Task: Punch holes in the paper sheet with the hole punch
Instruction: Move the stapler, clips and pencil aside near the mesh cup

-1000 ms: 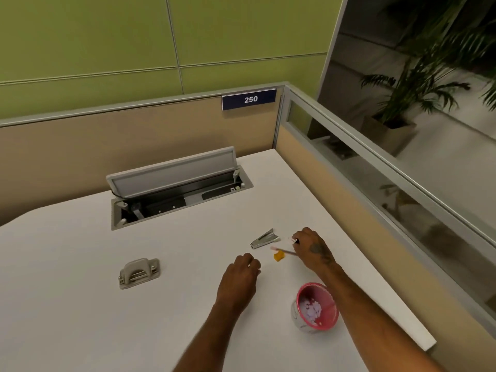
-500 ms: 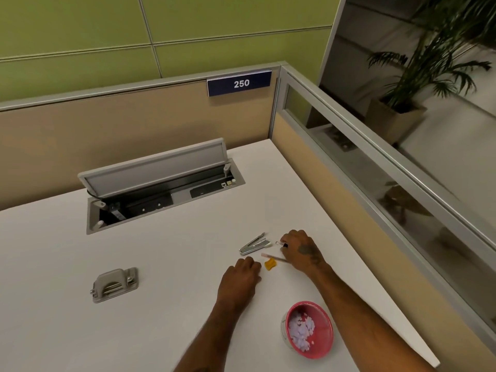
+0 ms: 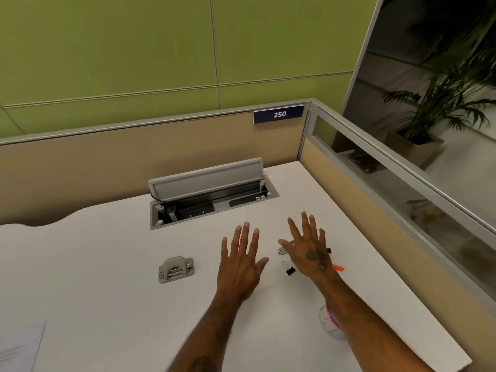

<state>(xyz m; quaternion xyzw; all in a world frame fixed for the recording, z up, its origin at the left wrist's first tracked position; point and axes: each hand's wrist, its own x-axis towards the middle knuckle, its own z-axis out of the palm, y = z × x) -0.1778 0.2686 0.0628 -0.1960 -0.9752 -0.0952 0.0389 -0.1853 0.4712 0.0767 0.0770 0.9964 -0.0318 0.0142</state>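
grey hole punch (image 3: 175, 269) flat on desk (image 3: 107, 264), long axis left-right

There is only one view, from a camera worn on the person's head, so nothing is shared with another. It looks forward and steeply down onto a white desk (image 3: 107, 264), close enough that both bare forearms run in from the bottom edge. The open cable hatch (image 3: 212, 194) sits near the middle of the frame; beyond it the view reaches the beige partition (image 3: 107, 167) and the green wall (image 3: 134, 49) above that. Right of the hatch it takes in the glass side panel (image 3: 402, 183) and a potted plant (image 3: 440, 103) behind it. Straight lines bend towards the edges, as with a wide lens.
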